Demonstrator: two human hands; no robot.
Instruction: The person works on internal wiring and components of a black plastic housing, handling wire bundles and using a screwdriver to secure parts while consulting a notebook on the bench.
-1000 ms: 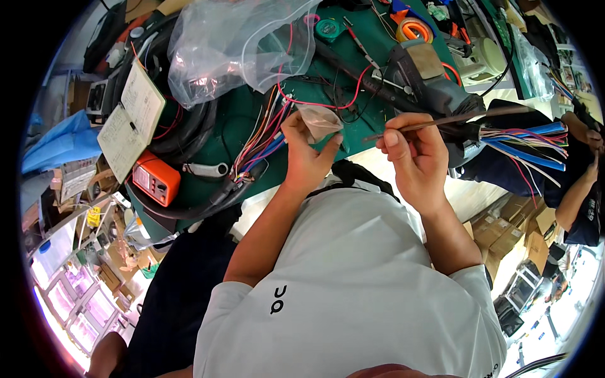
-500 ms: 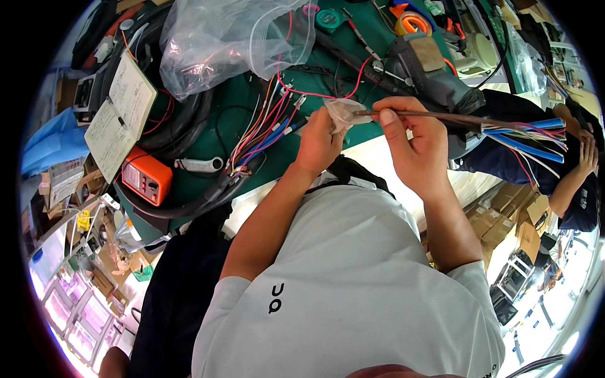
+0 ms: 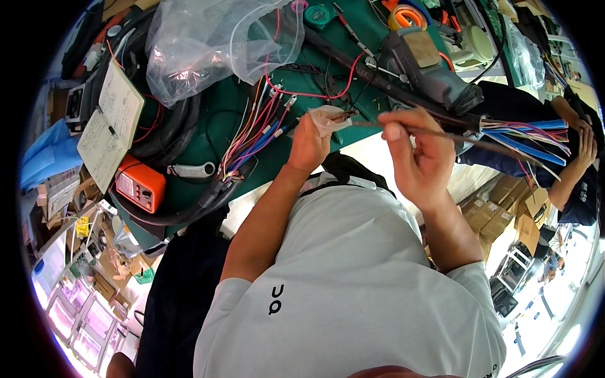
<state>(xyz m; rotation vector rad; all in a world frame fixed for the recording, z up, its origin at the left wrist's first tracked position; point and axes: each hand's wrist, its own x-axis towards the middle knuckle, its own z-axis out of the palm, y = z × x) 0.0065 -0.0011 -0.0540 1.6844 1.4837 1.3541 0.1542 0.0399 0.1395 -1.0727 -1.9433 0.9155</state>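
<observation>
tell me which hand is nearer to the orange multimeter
Left. The left hand is to the right of the orange multimeter, across the coloured wires; the right hand is farther right, beyond the left hand.

Bare green surface (image 3: 272, 162) lay open between the left hand (image 3: 309, 146) and the wire bundle (image 3: 255, 140); beyond that hand, a looping red wire (image 3: 315, 96) and thick black cable (image 3: 343, 58) barred passage.

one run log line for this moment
left hand: holds small translucent bag | right hand: holds thin brown strip, end at bag | nearby: wire bundle, orange meter
</observation>
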